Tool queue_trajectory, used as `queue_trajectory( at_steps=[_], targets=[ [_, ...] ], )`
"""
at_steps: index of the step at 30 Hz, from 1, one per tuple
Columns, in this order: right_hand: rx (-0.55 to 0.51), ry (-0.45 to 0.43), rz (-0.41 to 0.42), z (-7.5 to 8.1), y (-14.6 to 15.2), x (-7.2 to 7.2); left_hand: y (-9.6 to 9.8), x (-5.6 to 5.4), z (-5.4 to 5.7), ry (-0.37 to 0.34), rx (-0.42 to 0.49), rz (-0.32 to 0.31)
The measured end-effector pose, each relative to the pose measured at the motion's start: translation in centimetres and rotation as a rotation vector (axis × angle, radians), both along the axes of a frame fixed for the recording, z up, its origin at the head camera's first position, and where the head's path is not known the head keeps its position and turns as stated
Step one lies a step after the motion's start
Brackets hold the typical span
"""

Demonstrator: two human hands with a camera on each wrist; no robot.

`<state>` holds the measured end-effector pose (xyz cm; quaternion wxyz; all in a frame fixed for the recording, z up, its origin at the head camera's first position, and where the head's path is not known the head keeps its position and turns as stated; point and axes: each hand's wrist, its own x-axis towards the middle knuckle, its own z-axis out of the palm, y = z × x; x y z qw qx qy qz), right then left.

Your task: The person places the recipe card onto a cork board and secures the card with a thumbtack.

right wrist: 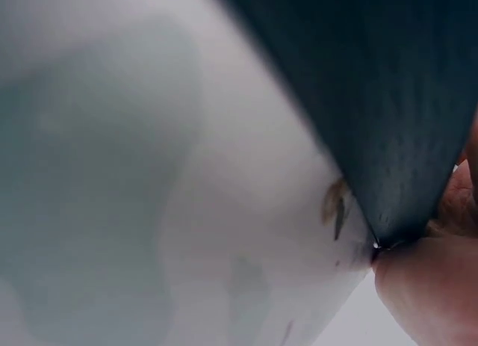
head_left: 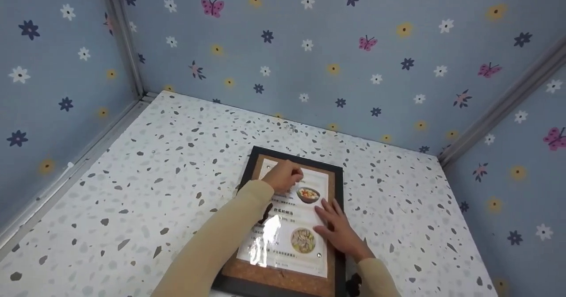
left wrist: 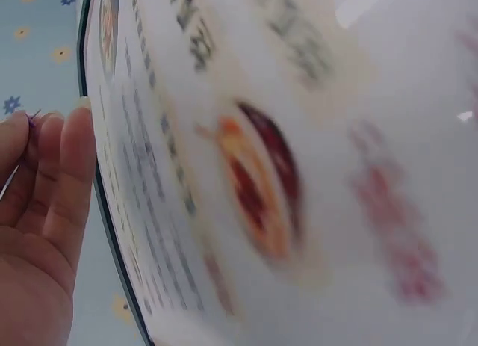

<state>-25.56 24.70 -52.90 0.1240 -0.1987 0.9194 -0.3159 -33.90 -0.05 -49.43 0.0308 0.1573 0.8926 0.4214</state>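
A cork board (head_left: 278,276) with a black frame lies flat on the speckled table. On its cork sits a glossy printed menu sheet (head_left: 283,222) with food pictures and text. My left hand (head_left: 283,177) is over the sheet's upper part, pinching a small purple pushpin (left wrist: 32,125) between thumb and fingertips; its thin metal point sticks out in the left wrist view. My right hand (head_left: 340,230) rests with spread fingers across the sheet's right edge and the frame. A shiny tack (head_left: 319,255) sits near the sheet's lower right corner, and another tack (head_left: 268,167) at its upper left.
The white speckled tabletop (head_left: 146,191) spreads out around the board. Blue flowered panels (head_left: 287,67) wall it in at the back and on both sides, with grey metal posts (head_left: 126,36) at the corners. Some dark thing (head_left: 353,283) lies beside the right sleeve.
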Motion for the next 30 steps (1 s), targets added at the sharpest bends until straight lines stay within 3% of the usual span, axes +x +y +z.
queue_trajectory(
  at_steps=[8,15,30],
  targets=[
    [-0.017,-0.034,0.001,-0.2,0.3,0.0,3.9,-2.3,-1.2,0.019,-0.047,-0.002],
    [-0.019,-0.009,0.042,-0.2,0.3,-0.6,5.4,-4.2,-1.9,0.029,-0.124,0.083],
    [-0.021,0.032,0.038,-0.5,0.4,-0.4,6.3,-4.5,-0.8,-0.005,-0.229,0.109]
  ],
)
